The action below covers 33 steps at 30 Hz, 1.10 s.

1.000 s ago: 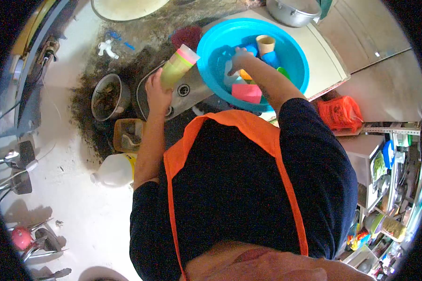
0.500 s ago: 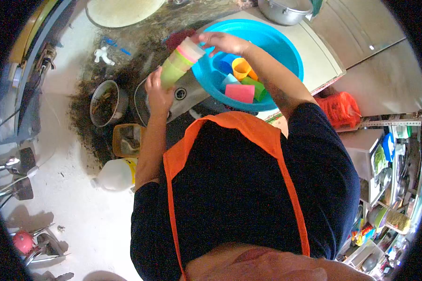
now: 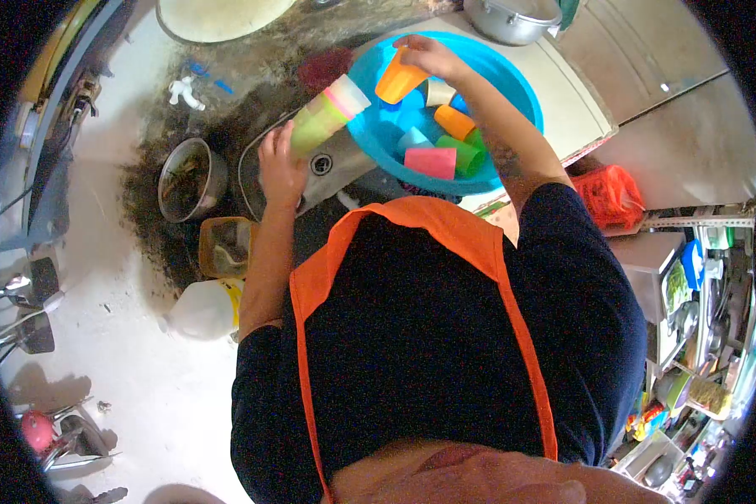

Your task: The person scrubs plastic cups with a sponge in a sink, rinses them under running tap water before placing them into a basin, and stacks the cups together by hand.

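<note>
My left hand (image 3: 282, 162) grips the lower end of a tilted stack of plastic cups (image 3: 330, 112), green below with pink and whitish rims at the top, over the sink (image 3: 331, 166). In my right hand (image 3: 429, 57) is an orange cup (image 3: 400, 78), raised above the blue basin (image 3: 520, 92). Inside that basin lie a pink cup (image 3: 430, 162), a green cup (image 3: 471, 154), another orange cup (image 3: 454, 123), a light blue cup (image 3: 413, 139) and a cream cup (image 3: 438, 92). The right forearm hides part of the basin.
Left of the sink are a metal pot (image 3: 216, 178), a tan square container (image 3: 225, 223) and a white jug (image 3: 203, 311). A white tap (image 3: 186, 93) sticks out from the wall. Behind the basin stands a metal pot (image 3: 512, 21); a red mesh bag (image 3: 609, 197) lies at right.
My right hand has moved from the stack's top to above the basin and picked up an orange cup. The stack in my left hand has tilted further right.
</note>
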Tool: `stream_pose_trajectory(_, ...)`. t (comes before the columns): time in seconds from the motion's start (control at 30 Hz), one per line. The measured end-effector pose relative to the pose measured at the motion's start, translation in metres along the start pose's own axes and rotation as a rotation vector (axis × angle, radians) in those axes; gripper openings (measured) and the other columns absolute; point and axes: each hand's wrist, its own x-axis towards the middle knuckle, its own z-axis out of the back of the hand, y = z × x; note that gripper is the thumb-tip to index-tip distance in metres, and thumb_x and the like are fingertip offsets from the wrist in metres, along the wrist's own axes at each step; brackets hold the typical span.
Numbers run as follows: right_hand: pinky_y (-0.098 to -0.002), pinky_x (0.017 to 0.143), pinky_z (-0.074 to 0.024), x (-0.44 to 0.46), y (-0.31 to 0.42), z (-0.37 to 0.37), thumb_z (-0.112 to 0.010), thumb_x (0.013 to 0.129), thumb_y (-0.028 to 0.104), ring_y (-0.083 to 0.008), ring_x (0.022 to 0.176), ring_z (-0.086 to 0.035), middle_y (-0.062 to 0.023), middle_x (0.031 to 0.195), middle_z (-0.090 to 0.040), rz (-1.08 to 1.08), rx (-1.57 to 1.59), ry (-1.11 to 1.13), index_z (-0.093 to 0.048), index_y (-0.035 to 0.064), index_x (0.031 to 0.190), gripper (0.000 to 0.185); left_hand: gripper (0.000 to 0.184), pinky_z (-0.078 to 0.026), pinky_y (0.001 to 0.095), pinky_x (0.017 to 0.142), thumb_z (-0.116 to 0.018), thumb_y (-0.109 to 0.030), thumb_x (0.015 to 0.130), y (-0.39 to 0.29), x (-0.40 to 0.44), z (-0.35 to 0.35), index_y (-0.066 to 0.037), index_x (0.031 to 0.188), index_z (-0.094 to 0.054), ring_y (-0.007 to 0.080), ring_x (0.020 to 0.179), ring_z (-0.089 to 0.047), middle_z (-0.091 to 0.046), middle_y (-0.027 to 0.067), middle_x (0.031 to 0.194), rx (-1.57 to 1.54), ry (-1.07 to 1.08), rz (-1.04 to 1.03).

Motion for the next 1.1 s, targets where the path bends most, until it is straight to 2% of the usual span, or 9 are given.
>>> stream_pose_trajectory(0.13, -0.0281, 0.077, -0.0432, -0.019, 0.060, -0.002, -0.049, 0.077, 0.025, -0.0166, 0.089, -0.053, -0.0077, 0.099, -0.056, -0.087, 0.538, 0.095, -0.047, 0.0094, 0.115, 0.041, 0.058, -0.034, 0.0428, 0.089, -0.062, -0.016, 0.066, -0.008, 0.006, -0.002, -0.010, 0.120, -0.040, 0.0349, 0.104, -0.040, -0.042, 0.0164, 0.113, -0.063, -0.023, -0.001)
stream_pose_trajectory(0.27, -0.0265, 0.078, -0.0420, -0.009, 0.042, -0.025, -0.047, 0.082, 0.030, -0.0144, 0.100, -0.047, -0.0074, 0.120, -0.044, -0.158, 1.186, 0.564, -0.042, 0.0138, 0.121, 0.042, 0.059, -0.033, 0.0432, 0.090, -0.062, -0.018, 0.066, -0.010, 0.007, 0.000, -0.010, 0.120, -0.040, 0.0343, 0.105, -0.040, -0.042, 0.0160, 0.114, -0.081, -0.039, 0.026)
stream_pose_trajectory(0.33, -0.0363, 0.086, -0.0392, 0.002, 0.014, -0.029, -0.048, 0.081, 0.035, -0.0228, 0.110, -0.042, -0.0093, 0.129, -0.035, -0.090, 0.158, 0.240, -0.036, 0.0190, 0.125, 0.049, 0.062, -0.032, 0.0436, 0.090, -0.064, -0.017, 0.063, -0.006, 0.005, 0.002, -0.010, 0.120, -0.040, 0.0341, 0.105, -0.040, -0.042, 0.0157, 0.114, -0.044, -0.065, -0.006)
stream_pose_trajectory(0.4, -0.0380, 0.085, -0.0401, -0.026, 0.008, -0.050, -0.047, 0.081, 0.031, -0.0251, 0.107, -0.046, -0.0115, 0.122, -0.043, -0.191, -0.980, 0.410, -0.043, 0.0235, 0.120, 0.039, 0.061, -0.031, 0.0435, 0.090, -0.064, -0.016, 0.064, 0.000, 0.001, 0.002, -0.010, 0.119, -0.040, 0.0342, 0.105, -0.040, -0.043, 0.0157, 0.114, -0.033, -0.064, 0.004)
stream_pose_trajectory(0.5, -0.0393, 0.083, -0.0413, -0.037, -0.048, -0.061, -0.049, 0.079, 0.027, -0.0272, 0.100, -0.051, -0.0137, 0.111, -0.051, 0.022, -1.063, 0.382, -0.049, 0.0220, 0.113, 0.035, 0.057, -0.031, 0.0434, 0.090, -0.063, -0.015, 0.064, 0.008, -0.008, 0.003, -0.010, 0.118, -0.042, 0.0342, 0.104, -0.040, -0.043, 0.0156, 0.114, 0.006, -0.039, 0.039)
stream_pose_trajectory(0.63, -0.0411, 0.077, -0.0443, -0.003, -0.059, -0.036, -0.053, 0.073, 0.022, -0.0318, 0.090, -0.056, -0.0160, 0.098, -0.058, -0.194, -0.386, -0.260, -0.055, 0.0131, 0.104, 0.032, 0.056, -0.031, 0.0429, 0.090, -0.062, -0.015, 0.065, 0.013, -0.018, 0.008, -0.010, 0.117, -0.042, 0.0339, 0.104, -0.039, -0.043, 0.0158, 0.113, 0.060, -0.014, 0.062)
stream_pose_trajectory(0.73, -0.0286, 0.065, -0.0459, 0.013, -0.021, -0.011, -0.051, 0.077, 0.013, -0.0154, 0.075, -0.055, -0.0106, 0.093, -0.058, -0.097, 0.484, 0.035, -0.049, 0.0011, 0.111, 0.036, 0.059, -0.031, 0.0427, 0.090, -0.064, -0.015, 0.065, 0.014, -0.016, 0.004, -0.010, 0.119, -0.040, 0.0346, 0.105, -0.039, -0.043, 0.0159, 0.113, 0.005, -0.043, -0.070)
stream_pose_trajectory(0.8, -0.0296, 0.061, -0.0468, -0.010, 0.031, 0.000, -0.054, 0.075, 0.022, -0.0187, 0.079, -0.055, -0.0079, 0.094, -0.057, -0.019, 0.374, 0.251, -0.045, 0.0077, 0.116, 0.045, 0.060, -0.031, 0.0431, 0.090, -0.064, -0.016, 0.066, 0.004, -0.010, -0.003, -0.010, 0.120, -0.039, 0.0351, 0.105, -0.038, -0.042, 0.0161, 0.113, -0.091, -0.116, -0.060)
stream_pose_trajectory(1.1, -0.0247, 0.056, -0.0434, -0.024, 0.074, 0.005, -0.053, 0.076, 0.024, -0.0131, 0.064, -0.054, -0.0063, 0.085, -0.058, 0.100, 0.235, 0.157, -0.046, 0.0070, 0.114, 0.043, 0.064, -0.031, 0.0445, 0.090, -0.066, -0.018, 0.065, -0.009, 0.006, -0.005, -0.007, 0.121, -0.036, 0.0352, 0.107, -0.037, -0.040, 0.0187, 0.114, -0.097, -0.122, -0.002)
